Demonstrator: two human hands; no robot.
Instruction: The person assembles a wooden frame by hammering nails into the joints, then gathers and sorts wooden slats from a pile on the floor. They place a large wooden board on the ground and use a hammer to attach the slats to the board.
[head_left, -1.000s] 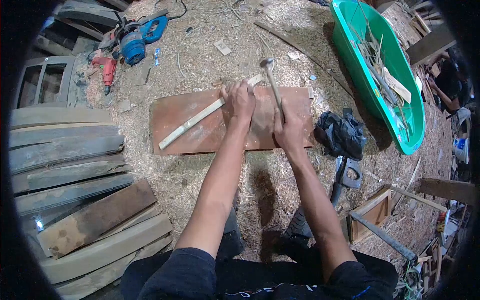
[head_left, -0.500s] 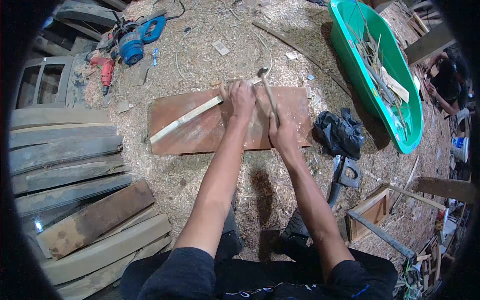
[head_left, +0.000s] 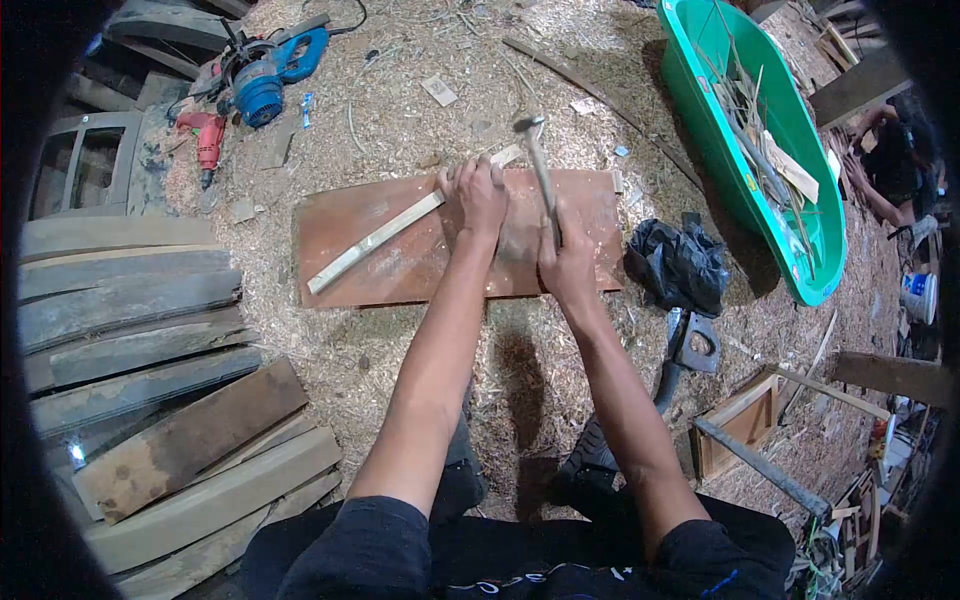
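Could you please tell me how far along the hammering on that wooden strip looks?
Done: the wooden strip lies diagonally on the brown board, with shavings all around. In hand: the left hand pins the strip's far end while the right hand holds the hammer raised above it. Left: probably the blows at that end; the left hand hides whether a nail is there.
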